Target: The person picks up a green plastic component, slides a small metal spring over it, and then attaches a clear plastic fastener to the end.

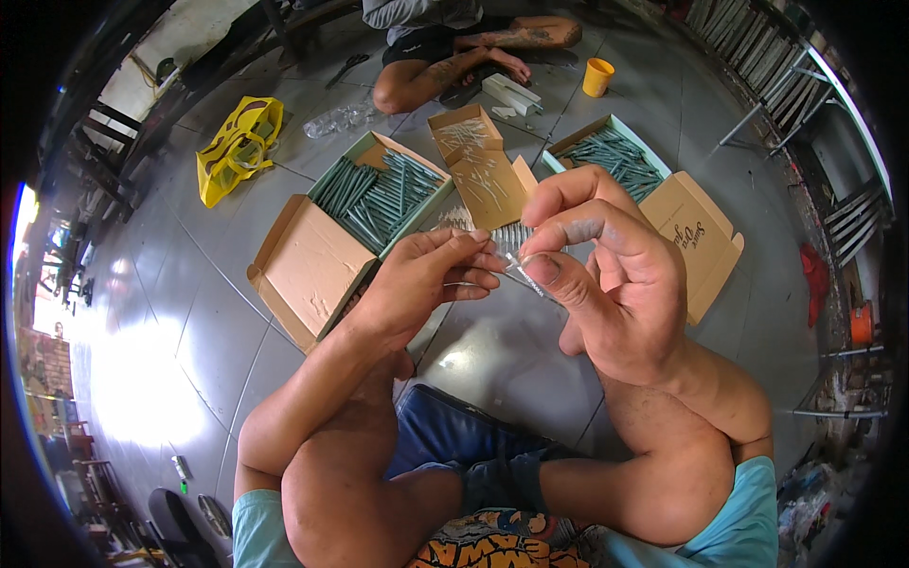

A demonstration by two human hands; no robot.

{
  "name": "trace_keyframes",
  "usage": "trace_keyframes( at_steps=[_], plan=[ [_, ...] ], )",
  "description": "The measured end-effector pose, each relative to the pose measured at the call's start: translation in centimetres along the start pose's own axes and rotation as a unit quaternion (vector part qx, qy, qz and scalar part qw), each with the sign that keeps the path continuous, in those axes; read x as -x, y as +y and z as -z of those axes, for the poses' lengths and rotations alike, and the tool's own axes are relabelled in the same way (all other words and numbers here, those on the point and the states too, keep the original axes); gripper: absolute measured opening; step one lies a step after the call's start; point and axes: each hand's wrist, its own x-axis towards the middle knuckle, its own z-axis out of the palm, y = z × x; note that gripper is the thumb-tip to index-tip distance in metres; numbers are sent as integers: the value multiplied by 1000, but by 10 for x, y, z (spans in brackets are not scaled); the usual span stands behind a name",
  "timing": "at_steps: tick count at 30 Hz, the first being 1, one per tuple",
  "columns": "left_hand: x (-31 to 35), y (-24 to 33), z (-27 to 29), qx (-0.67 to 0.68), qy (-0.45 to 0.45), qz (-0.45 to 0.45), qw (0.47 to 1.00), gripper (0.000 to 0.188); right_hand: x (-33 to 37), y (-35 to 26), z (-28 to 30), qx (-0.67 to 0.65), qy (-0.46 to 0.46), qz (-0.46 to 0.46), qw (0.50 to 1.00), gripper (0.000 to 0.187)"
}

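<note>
Grey floor tiles [511, 360] are spreading under you while your left hand [421, 284] and right hand [606, 284] are pinching a small clear sleeve [516, 268] between closed fingertips, above the open box of grey sticks [379, 194]. Loosening either pinch is risking dropping it; tugging may tear it.

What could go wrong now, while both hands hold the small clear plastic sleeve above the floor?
The small clear plastic sleeve is pinched only by fingertips of the left hand and right hand, so it may slip onto the glossy grey tiled floor. The open cardboard box of grey-green sticks lies near the left forearm and could be knocked.
</note>
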Motion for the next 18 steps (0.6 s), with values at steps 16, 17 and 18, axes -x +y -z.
trace_keyframes(
  at_steps=[16,17,18],
  plan=[
    [0,0,2,-14,-1,5,1000,29,0,-4,-2,-20,7,-14,1000,10],
    [0,0,2,-15,-1,5,1000,29,0,-4,-2,-20,7,-13,1000,10],
    [0,0,2,-13,-2,4,1000,29,0,-4,-1,-19,7,-11,1000,10]
  ],
)
